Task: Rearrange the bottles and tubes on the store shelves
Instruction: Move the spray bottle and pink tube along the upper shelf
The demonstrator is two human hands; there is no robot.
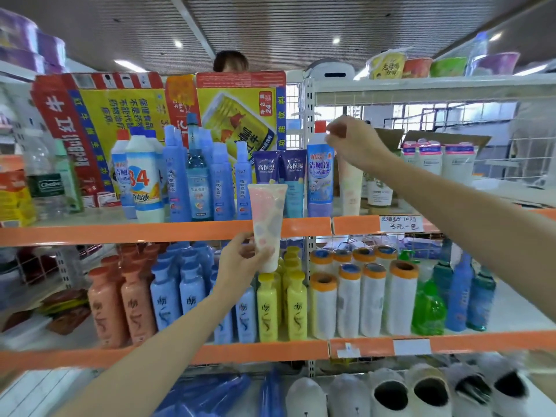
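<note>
Our left hand (240,260) grips pastel tube (266,218), unshelved. Right hand (355,142) pinches red-capped cleaner bottle (319,176) on upper shelf (150,230). Rearranging midway, we judge.

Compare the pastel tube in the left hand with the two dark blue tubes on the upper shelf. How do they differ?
The pastel tube is pale with pink and blue blotches; the dark blue tubes are navy with white characters. The pastel tube is held by the left hand in front of the shelf edge; the dark blue tubes stand on the shelf. All stand cap down.
</note>
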